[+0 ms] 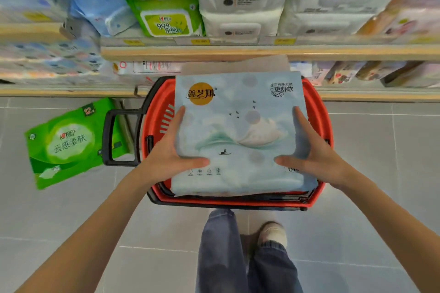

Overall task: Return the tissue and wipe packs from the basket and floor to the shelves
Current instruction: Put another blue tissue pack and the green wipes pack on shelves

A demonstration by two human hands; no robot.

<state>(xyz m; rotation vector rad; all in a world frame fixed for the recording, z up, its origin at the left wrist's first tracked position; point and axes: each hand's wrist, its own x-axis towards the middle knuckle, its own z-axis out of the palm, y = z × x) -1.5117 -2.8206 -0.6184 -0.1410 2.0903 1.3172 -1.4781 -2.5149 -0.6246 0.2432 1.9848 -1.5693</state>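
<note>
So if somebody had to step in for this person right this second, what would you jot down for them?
Left hand and right hand: both clasped on the sides of the pale blue tissue pack, thumbs on top.
That pack sits over the red basket; whether it is lifted clear or resting in it cannot be told.
Green tissue pack lies on the floor, left of the basket handle.
Done: nothing clearly shelved from what shows.
Left: shelve the blue pack, then the green one; the basket's other contents are hidden.

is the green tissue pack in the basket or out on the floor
Out. The green tissue pack lies flat on the floor tiles, left of the red basket, beside its black handle.
</note>
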